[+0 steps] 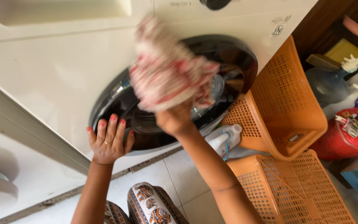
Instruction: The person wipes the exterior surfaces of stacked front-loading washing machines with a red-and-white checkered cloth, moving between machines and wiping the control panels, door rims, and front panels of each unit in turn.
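A white front-loading washing machine (59, 70) fills the upper left, its round black glass door (237, 58) shut. My left hand (107, 140) lies flat with fingers spread on the door's lower left rim. My right hand (175, 118) is raised in front of the door and grips a crumpled white cloth with a red pattern (166, 68), which is blurred and covers the door's centre.
An orange plastic basket (286, 103) leans against the machine's right side, a second orange basket (295, 191) lies below it. A white bottle (224, 139) rests by the door. A red bin (344, 137) and a water jug (328, 85) stand at far right. My patterned trousers (150, 205) show below.
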Motion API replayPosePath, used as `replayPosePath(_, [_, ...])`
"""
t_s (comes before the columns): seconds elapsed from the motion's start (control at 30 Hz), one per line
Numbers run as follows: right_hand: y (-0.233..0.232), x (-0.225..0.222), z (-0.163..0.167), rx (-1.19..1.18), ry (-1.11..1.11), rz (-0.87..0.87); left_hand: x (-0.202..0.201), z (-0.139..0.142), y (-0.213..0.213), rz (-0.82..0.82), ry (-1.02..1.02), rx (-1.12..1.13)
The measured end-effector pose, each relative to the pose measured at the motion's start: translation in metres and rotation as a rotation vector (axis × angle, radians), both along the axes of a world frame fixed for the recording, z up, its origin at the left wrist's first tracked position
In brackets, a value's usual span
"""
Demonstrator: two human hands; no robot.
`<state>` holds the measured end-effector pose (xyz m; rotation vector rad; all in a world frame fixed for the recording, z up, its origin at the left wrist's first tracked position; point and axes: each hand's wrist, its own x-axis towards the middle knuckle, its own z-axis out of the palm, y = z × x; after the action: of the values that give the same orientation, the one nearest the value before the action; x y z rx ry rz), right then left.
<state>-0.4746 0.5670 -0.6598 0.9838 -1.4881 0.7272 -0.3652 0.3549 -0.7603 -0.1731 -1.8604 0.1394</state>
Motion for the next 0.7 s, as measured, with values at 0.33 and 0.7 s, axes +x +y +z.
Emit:
replayPosePath(0.33, [0.162,-0.143,0.047,-0.616,-0.450,-0.003,0.002,0.034,0.014,0.024,-0.014,-0.009])
replayPosePath(0.7, [0.010,0.014,0.117,0.419,-0.092,0.234,0.005,0.044,0.014,0.003,-0.025,0.005])
